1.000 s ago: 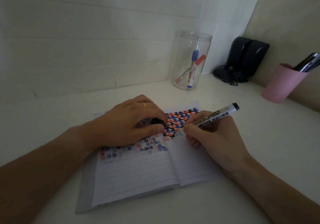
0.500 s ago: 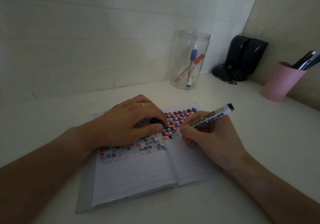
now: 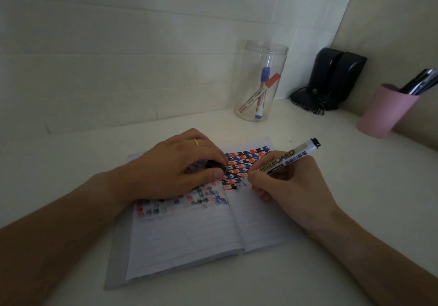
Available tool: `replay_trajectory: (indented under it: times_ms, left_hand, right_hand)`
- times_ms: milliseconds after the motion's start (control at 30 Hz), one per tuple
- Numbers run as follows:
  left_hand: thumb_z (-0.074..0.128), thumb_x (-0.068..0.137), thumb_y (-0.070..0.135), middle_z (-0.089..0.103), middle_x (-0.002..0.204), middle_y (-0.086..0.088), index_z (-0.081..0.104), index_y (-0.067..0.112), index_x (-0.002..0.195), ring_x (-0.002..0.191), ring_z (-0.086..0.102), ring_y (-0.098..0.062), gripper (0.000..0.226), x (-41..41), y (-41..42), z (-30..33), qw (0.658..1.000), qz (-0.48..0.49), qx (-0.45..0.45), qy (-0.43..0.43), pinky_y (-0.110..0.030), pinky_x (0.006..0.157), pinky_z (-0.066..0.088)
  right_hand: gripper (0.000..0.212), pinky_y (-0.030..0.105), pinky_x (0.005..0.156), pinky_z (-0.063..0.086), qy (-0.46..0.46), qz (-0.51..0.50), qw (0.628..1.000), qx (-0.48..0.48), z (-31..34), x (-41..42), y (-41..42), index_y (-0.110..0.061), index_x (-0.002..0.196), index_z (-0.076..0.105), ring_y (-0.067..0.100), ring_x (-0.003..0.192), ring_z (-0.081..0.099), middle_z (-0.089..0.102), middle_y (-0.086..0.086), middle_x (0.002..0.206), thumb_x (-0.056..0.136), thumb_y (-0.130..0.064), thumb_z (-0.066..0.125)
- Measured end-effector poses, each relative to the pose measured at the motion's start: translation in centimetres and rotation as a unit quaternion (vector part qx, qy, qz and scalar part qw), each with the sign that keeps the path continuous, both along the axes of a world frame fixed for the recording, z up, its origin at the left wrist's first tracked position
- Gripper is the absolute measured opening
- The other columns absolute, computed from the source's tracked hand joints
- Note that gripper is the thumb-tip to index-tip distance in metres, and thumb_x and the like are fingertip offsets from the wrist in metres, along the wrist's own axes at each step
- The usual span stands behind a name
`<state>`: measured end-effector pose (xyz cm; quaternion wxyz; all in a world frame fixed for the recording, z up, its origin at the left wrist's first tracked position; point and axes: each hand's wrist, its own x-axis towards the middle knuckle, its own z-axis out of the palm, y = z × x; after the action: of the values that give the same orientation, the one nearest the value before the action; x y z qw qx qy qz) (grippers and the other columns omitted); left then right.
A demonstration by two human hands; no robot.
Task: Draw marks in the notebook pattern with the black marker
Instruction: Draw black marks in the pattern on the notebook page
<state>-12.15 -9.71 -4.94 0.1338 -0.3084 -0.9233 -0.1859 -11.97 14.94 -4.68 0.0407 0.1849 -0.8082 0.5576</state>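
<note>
An open lined notebook [image 3: 189,234] lies on the white desk. Rows of small red, blue and black marks [image 3: 244,163] fill the top of its right page; fainter ones show on the left page. My right hand [image 3: 284,187] grips the black whiteboard marker [image 3: 286,158], tip down at the lowest row of marks near the spine. My left hand [image 3: 175,170], wearing a yellow ring, presses flat on the left page and holds a small black object, likely the marker's cap [image 3: 215,165], under its fingers.
A clear plastic jar [image 3: 259,80] with a blue and a red marker stands behind the notebook. A black device with a cord [image 3: 331,83] sits in the corner. A pink cup [image 3: 384,111] holding pens stands at the far right.
The marker tip has shifted left along the lowest row toward the spine. My left hand has stayed in place.
</note>
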Motion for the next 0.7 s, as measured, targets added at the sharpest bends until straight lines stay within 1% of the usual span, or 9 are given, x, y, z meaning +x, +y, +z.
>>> replay_trajectory:
  times_ms: [100,200,300,333,400,500,567,633,700]
  left_hand:
    - [0.052,0.099,0.051,0.068,0.120,0.024,0.068,0.037,0.117,0.121,0.051,-0.004,0.028,0.0,0.0,0.0,1.000,-0.002,0.000,0.000,-0.029,0.100,0.046]
    - [0.052,0.099,0.051,0.068,0.120,0.023,0.068,0.037,0.117,0.121,0.051,-0.004,0.029,0.0,0.0,0.0,1.000,-0.004,0.001,-0.001,-0.031,0.099,0.046]
    - [0.053,0.100,0.049,0.068,0.120,0.023,0.068,0.037,0.117,0.121,0.051,-0.004,0.026,0.0,0.0,0.0,1.000,-0.004,-0.002,0.003,-0.030,0.099,0.047]
    - [0.054,0.100,0.048,0.068,0.120,0.023,0.069,0.037,0.117,0.121,0.052,-0.004,0.025,0.0,0.0,0.0,1.000,-0.002,-0.002,0.004,-0.030,0.099,0.046]
    - [0.055,0.100,0.048,0.069,0.120,0.022,0.069,0.036,0.117,0.121,0.052,-0.004,0.026,0.0,0.1,0.1,1.000,0.000,0.000,0.006,-0.029,0.099,0.046]
    - [0.054,0.099,0.049,0.069,0.121,0.021,0.069,0.035,0.117,0.120,0.052,-0.005,0.027,0.0,0.1,0.1,1.000,0.003,-0.002,0.006,-0.029,0.099,0.046]
    - [0.053,0.100,0.050,0.069,0.121,0.021,0.069,0.036,0.117,0.120,0.052,-0.005,0.028,0.1,0.1,0.2,1.000,0.003,-0.006,0.004,-0.029,0.099,0.046]
    - [0.052,0.100,0.050,0.069,0.121,0.021,0.068,0.036,0.118,0.120,0.052,-0.004,0.028,0.1,0.2,0.2,1.000,0.003,-0.011,0.007,-0.028,0.099,0.045]
    - [0.052,0.101,0.048,0.068,0.121,0.022,0.068,0.035,0.118,0.120,0.051,-0.003,0.027,0.2,0.3,0.4,1.000,0.005,-0.009,0.003,-0.027,0.098,0.045]
  right_hand:
    - [0.005,0.052,0.064,0.062,0.004,-0.020,1.000,0.010,-0.1,-0.1,0.0,-0.015,0.072,0.075,0.036,0.065,0.072,0.074,0.011,0.064,0.075,-0.011,0.075]
    - [0.003,0.054,0.064,0.062,0.003,-0.025,1.000,0.012,-0.2,-0.2,0.0,-0.015,0.072,0.075,0.037,0.067,0.071,0.073,0.012,0.065,0.074,-0.013,0.076]
    - [0.002,0.046,0.062,0.061,-0.014,-0.019,1.000,-0.010,0.0,-0.1,-0.1,-0.013,0.072,0.076,0.029,0.061,0.070,0.074,0.010,0.064,0.074,-0.013,0.075]
    - [0.002,0.041,0.059,0.059,-0.027,-0.017,0.999,-0.041,0.1,-0.2,0.0,-0.011,0.073,0.076,0.024,0.058,0.068,0.073,0.009,0.062,0.075,-0.011,0.075]
    - [0.004,0.033,0.058,0.053,-0.048,-0.012,0.993,-0.111,0.6,-0.5,0.3,-0.005,0.077,0.075,0.019,0.059,0.065,0.071,0.008,0.063,0.080,-0.003,0.074]
    - [0.007,0.029,0.059,0.050,-0.054,0.004,0.978,-0.204,1.6,-1.0,0.8,-0.007,0.084,0.072,0.016,0.060,0.061,0.067,0.005,0.064,0.084,0.000,0.070]
    - [0.007,0.027,0.061,0.051,-0.068,0.019,0.965,-0.254,2.0,-1.0,0.9,-0.011,0.087,0.069,0.015,0.062,0.060,0.066,0.004,0.067,0.083,-0.006,0.072]
    - [0.015,0.026,0.065,0.055,-0.090,0.016,0.959,-0.270,1.7,-1.1,0.6,-0.010,0.092,0.070,0.015,0.067,0.063,0.069,0.006,0.073,0.079,-0.013,0.075]
    - [0.016,0.024,0.067,0.058,-0.118,-0.003,0.953,-0.279,1.4,-1.2,0.4,-0.007,0.098,0.072,0.017,0.072,0.068,0.074,0.009,0.079,0.083,-0.011,0.074]
